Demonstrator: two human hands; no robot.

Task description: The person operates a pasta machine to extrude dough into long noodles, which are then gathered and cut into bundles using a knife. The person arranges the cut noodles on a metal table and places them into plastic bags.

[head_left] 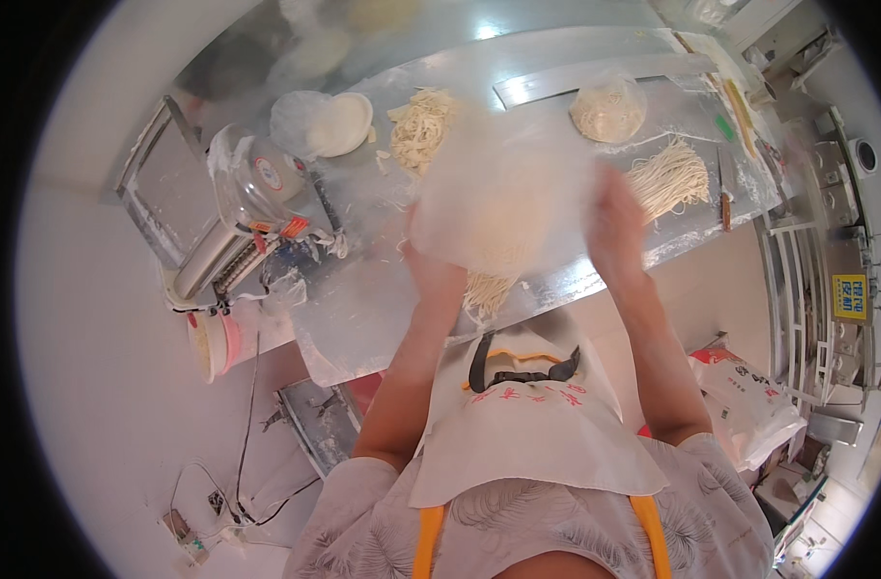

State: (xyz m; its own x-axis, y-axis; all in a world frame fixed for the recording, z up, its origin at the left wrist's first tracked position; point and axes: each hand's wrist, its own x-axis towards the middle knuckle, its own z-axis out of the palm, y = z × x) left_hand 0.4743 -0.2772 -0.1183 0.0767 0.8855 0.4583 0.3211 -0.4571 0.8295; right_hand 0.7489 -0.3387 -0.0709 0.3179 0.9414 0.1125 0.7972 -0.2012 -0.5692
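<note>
Over the counter (358,299), left hand (433,262) and right hand (616,224) grip a bag (503,193), bagged noodles (608,111) beyond.

And the floury metal table (354,323) carries wide noodles (419,130) in a heap, thin noodles (674,181) fanned at right, a brown-handled knife (725,208), bagged noodles (609,112), strands (489,293) by the near edge!

Head view (fisheye), looking down.

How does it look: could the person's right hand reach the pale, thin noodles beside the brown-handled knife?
Probably yes: the right hand is just left of the noodles, with nothing visible between.
</note>
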